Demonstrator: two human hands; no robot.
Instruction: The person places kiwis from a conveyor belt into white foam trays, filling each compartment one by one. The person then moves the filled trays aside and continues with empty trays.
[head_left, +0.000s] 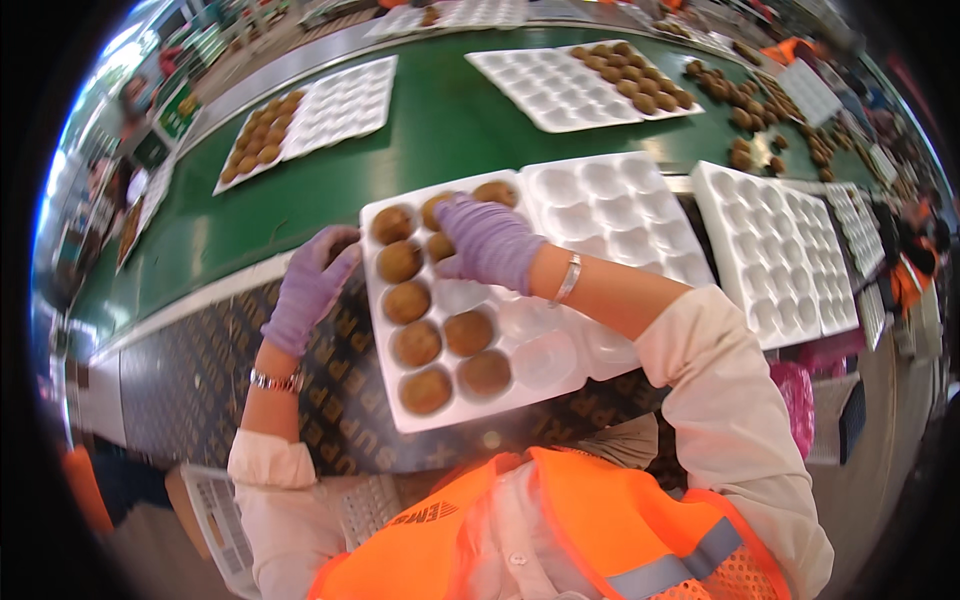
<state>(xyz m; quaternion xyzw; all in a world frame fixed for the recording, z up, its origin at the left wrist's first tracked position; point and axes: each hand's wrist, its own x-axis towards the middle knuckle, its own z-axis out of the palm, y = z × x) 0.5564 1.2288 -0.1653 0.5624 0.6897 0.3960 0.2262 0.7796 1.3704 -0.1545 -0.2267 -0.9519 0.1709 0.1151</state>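
A white moulded tray (517, 375) with two halves lies tilted before me on a dark board with printed writing (225, 375). Brown kiwifruit (407, 302) fill the left column of its left half, with more in the neighbouring columns. The right half (600, 202) shows bare cups. My right hand (487, 244), in a purple knitted glove, reaches over the left half. Its thumb and fingers are around a partly hidden kiwifruit (439, 246) in the second column. My left hand (315, 289), gloved alike, is at the tray's left edge, thumb and fingers apart; its fingertips seem to touch the rim.
Beyond the board runs a green conveyor belt (427, 112) bearing half-filled trays (337, 105) and loose kiwifruit (750, 105). White trays (780, 255) stand at my right, above a pink plastic bag (791, 405). A white crate (217, 517) is at lower left. Other people work around.
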